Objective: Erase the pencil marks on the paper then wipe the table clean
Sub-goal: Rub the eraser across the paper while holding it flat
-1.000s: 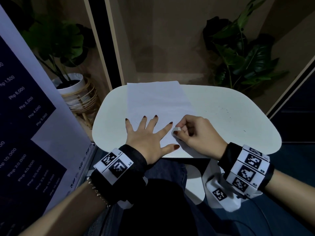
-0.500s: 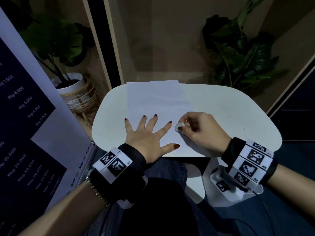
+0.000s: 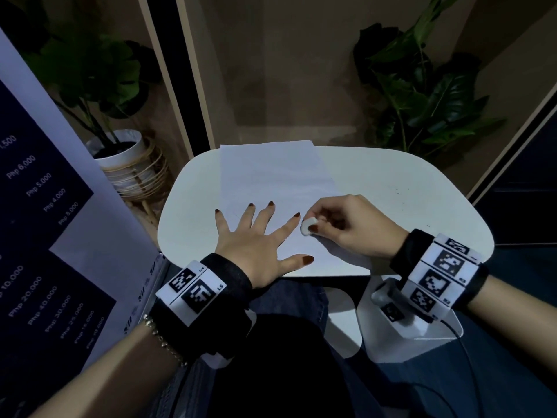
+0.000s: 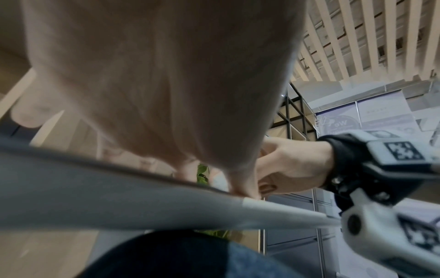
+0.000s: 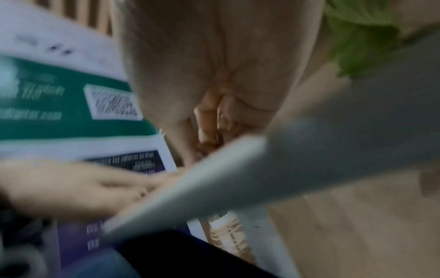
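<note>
The right hand [image 3: 349,226], pinching the small white eraser [image 3: 308,227], has slid rightward across the white paper sheet [image 3: 271,179]; the left hand [image 3: 256,236] stays flat, pinning it to the white counter [image 3: 422,206]. Erasing continues.

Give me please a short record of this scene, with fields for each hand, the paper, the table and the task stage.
left hand: flat, fingers spread, pressing on the paper
right hand: pinches a white eraser at the paper
paper: white sheet lying on the table
table: white, dark specks on its right side
stage: erasing; table not yet wiped
</note>
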Demonstrator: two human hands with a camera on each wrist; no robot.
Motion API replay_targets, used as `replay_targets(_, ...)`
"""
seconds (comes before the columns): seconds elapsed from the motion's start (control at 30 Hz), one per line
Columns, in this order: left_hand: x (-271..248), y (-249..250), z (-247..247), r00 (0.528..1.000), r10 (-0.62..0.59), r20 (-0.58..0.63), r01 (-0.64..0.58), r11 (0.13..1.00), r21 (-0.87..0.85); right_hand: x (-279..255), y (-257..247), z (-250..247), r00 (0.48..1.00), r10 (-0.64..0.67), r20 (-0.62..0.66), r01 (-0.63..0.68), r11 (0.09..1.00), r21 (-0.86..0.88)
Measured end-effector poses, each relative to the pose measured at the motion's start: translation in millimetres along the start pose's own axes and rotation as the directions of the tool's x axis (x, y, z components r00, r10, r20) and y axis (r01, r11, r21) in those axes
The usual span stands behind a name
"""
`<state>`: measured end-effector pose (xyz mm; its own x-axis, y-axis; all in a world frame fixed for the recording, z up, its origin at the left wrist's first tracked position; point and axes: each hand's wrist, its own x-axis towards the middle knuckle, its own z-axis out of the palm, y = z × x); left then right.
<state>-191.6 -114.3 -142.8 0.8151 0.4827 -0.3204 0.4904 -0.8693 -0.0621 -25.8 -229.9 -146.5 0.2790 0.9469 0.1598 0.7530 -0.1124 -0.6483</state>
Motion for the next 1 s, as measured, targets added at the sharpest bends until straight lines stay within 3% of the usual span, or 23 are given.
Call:
replay_targets(0.07,0,0,0,1.000,0.002,0.005,-0.002,1.000,-0.004,1,-1,1,1.000,-0.026,0.014,0.026,1.000,-0.012)
replay_targets(0.17,-1,0,-2,1.000,0.000,0.014,0.000,1.000,-0.006,-4,-2,-5,0.974,-0.042,0.224,0.021,0.996,0.092)
replay_targets(0.2,-1,0,-2,1.000,-0.001,0.019,0.001,1.000,-0.001,-5,-2,-7,0.970,-0.034,0.241,0.012,0.996,0.092)
replay_targets(0.37,-1,-1,-1,1.000,0.002,0.017,-0.002,1.000,-0.001,-2,-1,-1,1.000,-0.025,-0.005,0.024,0.997,-0.068)
replay_targets(0.53,-2,-2,-1,0.999,0.013,0.030,-0.012,1.000,-0.012,-11,-8,-1,0.980,-0.024,0.197,0.018,0.999,0.032)
replay_targets(0.67,-3,-1,-3,0.999,0.011,0.045,-0.010,1.000,-0.017,-7,-4,-4,1.000,-0.014,0.021,0.016,0.997,-0.073)
replay_targets(0.83,-3,-2,-3,0.999,0.015,0.038,-0.015,1.000,-0.013,-13,-12,0,0.981,-0.049,0.190,0.050,0.999,0.001)
replay_targets(0.93,-3,-2,-3,0.999,0.014,0.042,-0.013,1.000,-0.015,-8,-5,-2,0.999,-0.033,0.036,0.036,0.995,-0.095)
replay_targets(1.0,-3,-2,-3,0.999,0.012,0.046,-0.011,1.000,-0.015,-9,-7,0,0.999,-0.033,0.015,0.034,0.997,-0.075)
